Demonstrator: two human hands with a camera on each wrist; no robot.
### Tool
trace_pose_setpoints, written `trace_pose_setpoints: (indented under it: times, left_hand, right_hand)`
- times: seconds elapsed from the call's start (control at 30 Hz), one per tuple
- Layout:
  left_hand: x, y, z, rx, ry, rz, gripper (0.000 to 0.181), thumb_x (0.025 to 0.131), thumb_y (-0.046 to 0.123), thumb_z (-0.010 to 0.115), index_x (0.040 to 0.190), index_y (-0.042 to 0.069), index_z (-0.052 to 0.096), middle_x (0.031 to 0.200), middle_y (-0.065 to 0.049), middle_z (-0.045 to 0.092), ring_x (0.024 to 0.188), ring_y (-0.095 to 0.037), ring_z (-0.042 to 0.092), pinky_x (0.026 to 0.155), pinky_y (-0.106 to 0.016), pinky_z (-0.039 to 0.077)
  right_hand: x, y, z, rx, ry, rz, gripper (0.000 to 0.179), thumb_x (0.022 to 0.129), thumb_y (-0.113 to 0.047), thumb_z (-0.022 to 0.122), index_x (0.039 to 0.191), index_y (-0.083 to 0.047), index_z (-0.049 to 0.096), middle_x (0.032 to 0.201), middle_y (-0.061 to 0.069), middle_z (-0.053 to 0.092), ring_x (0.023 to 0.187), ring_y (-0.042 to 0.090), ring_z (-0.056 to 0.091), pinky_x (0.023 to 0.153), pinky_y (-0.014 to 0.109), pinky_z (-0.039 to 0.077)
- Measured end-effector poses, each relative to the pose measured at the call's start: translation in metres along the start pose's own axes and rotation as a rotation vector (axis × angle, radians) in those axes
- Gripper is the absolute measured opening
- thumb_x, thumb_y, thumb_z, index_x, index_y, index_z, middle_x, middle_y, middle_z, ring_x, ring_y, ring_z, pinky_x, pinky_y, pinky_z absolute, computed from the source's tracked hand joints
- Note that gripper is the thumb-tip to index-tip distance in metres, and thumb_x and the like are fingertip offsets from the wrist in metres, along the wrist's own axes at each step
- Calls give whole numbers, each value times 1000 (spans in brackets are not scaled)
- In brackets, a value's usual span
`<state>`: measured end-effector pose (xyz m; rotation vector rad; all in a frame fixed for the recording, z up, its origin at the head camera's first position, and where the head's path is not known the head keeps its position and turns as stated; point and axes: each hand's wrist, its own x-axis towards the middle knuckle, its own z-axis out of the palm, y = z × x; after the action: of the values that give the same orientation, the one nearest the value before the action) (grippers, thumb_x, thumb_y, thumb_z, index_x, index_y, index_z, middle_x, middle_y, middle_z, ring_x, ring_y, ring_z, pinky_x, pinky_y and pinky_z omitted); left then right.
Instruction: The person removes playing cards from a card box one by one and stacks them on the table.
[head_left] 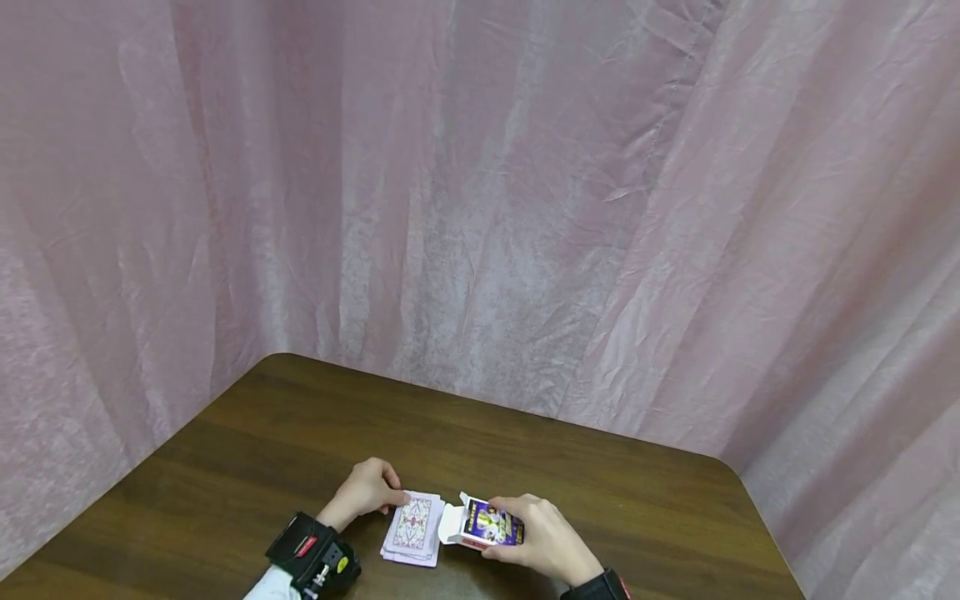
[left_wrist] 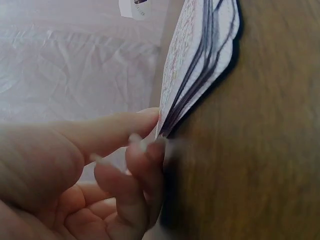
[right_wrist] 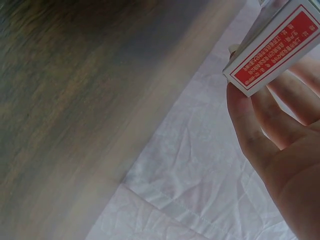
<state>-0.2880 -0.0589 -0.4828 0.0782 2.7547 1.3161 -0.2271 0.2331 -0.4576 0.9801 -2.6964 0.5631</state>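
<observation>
A loosely squared stack of playing cards lies back-up on the table, showing a floral pattern in a pale lilac border. My left hand pinches its upper left corner, thumb on the top card and fingertips at the edge below, as the left wrist view shows. To the right, my right hand grips a purple and white card box between thumb and fingers. The box's white flap stands open toward the cards, close to their right edge. In the right wrist view the box's red printed side shows; its inside is hidden.
The brown wooden table has rounded far corners. Pink velvet curtains hang behind it and along both sides. A black strapped device sits on the left wrist, and a black band is on the right one.
</observation>
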Motion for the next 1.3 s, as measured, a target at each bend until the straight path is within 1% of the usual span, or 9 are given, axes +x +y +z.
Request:
trace_pose_setpoints:
  times: [0.13, 0.27, 0.37, 0.47, 0.53, 0.63, 0.8, 1.03, 1.3]
  left_hand:
    - [1, 5, -1, 42, 25, 36, 28, 77, 17, 80, 87, 3, 58, 66, -5, 55, 53, -14, 54, 50, -26, 39]
    - [1, 13, 2, -35, 1, 149, 22, 81, 17, 75, 89, 4, 60, 67, -2, 57, 57, -12, 52, 51, -25, 39]
    - [-1, 21, 6, -150, -112, 279, 16, 82, 15, 74, 86, 3, 65, 65, 1, 58, 57, -8, 49, 51, -21, 38]
    - [-4, 28, 13, -261, -274, 352, 14, 84, 16, 72, 85, 2, 68, 62, 4, 56, 54, -5, 46, 48, -18, 35]
    - [-8, 32, 19, -303, -352, 357, 14, 85, 16, 71, 86, 1, 68, 59, 5, 53, 51, -4, 44, 47, -17, 35]
    - [-13, 35, 26, -336, -403, 341, 15, 86, 15, 70, 87, -1, 68, 55, 6, 49, 48, -4, 43, 46, -18, 34]
    - [-18, 36, 34, -330, -401, 317, 17, 87, 17, 69, 84, 0, 66, 55, 6, 50, 44, -3, 41, 43, -16, 33]
    - [-22, 35, 40, -318, -412, 331, 16, 88, 15, 65, 79, 2, 62, 55, 7, 49, 44, -1, 40, 41, -15, 31]
    - [-21, 35, 38, -357, -453, 299, 21, 85, 15, 65, 78, -5, 61, 60, 6, 52, 48, -3, 40, 45, -17, 32]
  right_hand:
    - [0, 0, 0, 2, -6, 6, 54, 77, -51, 76, 114, -12, 67, 99, -2, 70, 85, 2, 56, 70, 20, 47]
    - [0, 1, 0, 3, -4, 5, 54, 77, -51, 76, 114, -12, 67, 99, -1, 71, 85, 2, 57, 70, 20, 47]
    - [0, 2, 0, 5, -3, 4, 55, 77, -51, 75, 114, -11, 67, 99, -1, 71, 85, 2, 57, 70, 19, 47]
    - [-1, 2, -1, 12, -4, 7, 56, 78, -51, 75, 115, -11, 67, 100, -1, 71, 85, 2, 57, 69, 19, 47]
    - [0, 2, -1, 15, -5, 7, 56, 78, -52, 74, 115, -11, 67, 99, -1, 71, 85, 2, 57, 69, 19, 47]
    - [0, 0, -2, 15, -2, 2, 55, 78, -52, 74, 115, -12, 67, 99, -2, 70, 85, 2, 57, 69, 19, 47]
    - [1, -3, -4, 6, 13, -18, 53, 78, -51, 75, 114, -13, 67, 99, -2, 70, 85, 3, 58, 70, 19, 48]
    - [2, -8, -6, -16, 43, -68, 52, 78, -49, 76, 114, -13, 67, 101, -3, 70, 87, 5, 60, 72, 19, 49]
    - [3, -12, -8, -6, 21, -49, 52, 78, -48, 76, 115, -13, 66, 101, -3, 70, 88, 5, 60, 72, 19, 49]
